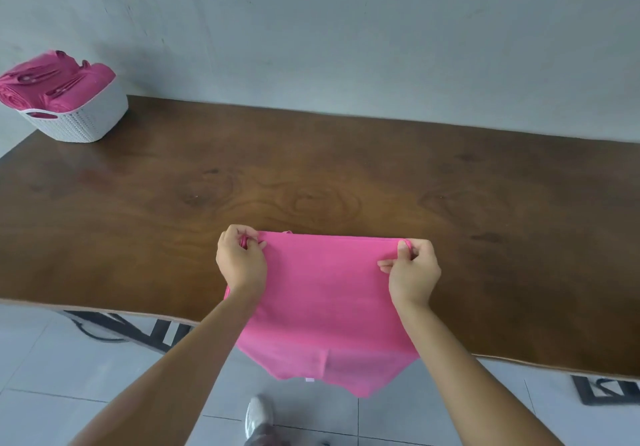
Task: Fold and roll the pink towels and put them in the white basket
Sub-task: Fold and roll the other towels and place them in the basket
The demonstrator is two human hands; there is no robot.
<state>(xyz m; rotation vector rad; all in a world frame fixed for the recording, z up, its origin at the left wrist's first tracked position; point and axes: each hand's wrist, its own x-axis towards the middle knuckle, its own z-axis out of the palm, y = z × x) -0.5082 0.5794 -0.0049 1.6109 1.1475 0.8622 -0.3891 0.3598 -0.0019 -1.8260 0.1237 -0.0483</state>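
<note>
Both hands, left [240, 258] and right [412, 272], pinch the pink towel's [325, 307] top corners, each grip grasping cloth above the table [311, 175].

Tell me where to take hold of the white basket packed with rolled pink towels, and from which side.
Probably take the white woven plastic basket by its oval handle slot, cut just under the rim on the end wall facing the table's left edge. Come from that end, fingers hooking in. The rolled pink towels bulge above the rim, blocking a grip from above.
</note>
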